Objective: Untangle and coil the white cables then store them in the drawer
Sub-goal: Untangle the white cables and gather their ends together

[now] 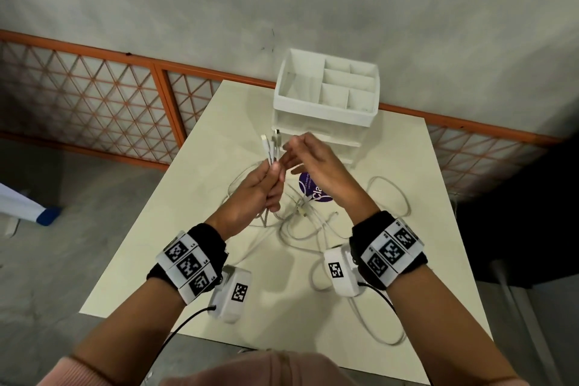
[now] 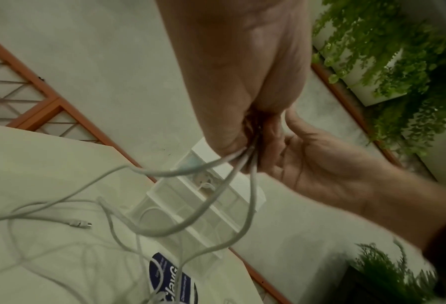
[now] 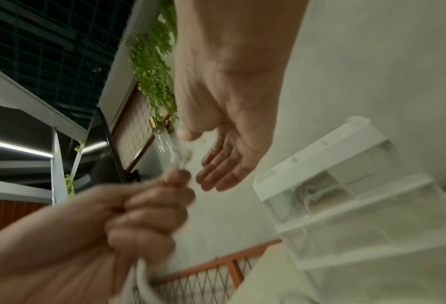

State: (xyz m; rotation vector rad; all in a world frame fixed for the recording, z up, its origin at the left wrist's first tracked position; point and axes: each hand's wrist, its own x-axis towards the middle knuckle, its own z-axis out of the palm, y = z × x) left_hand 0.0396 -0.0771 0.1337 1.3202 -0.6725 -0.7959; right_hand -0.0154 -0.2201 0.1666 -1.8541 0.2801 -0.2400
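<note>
My left hand (image 1: pixel 266 188) grips a bunch of white cable ends (image 1: pixel 272 147) above the table, plugs pointing up. From its fist (image 2: pixel 245 131) the white cables (image 2: pixel 211 205) hang down to the table. The same fist (image 3: pixel 149 209) shows blurred in the right wrist view. My right hand (image 1: pixel 308 160) hovers just right of the plugs, fingers straight and loose (image 3: pixel 219 174), holding nothing. More white cables (image 1: pixel 316 226) lie tangled on the table. The white drawer unit (image 1: pixel 326 103) stands at the table's far edge, its drawers (image 3: pixel 359 226) pushed in.
The cream table (image 1: pixel 219 244) carries a round blue sticker (image 1: pixel 313 189) under the cables. A cable loop (image 1: pixel 388 197) lies at the right side, another near the front right edge (image 1: pixel 376 332). An orange lattice railing (image 1: pixel 94 103) runs behind the table.
</note>
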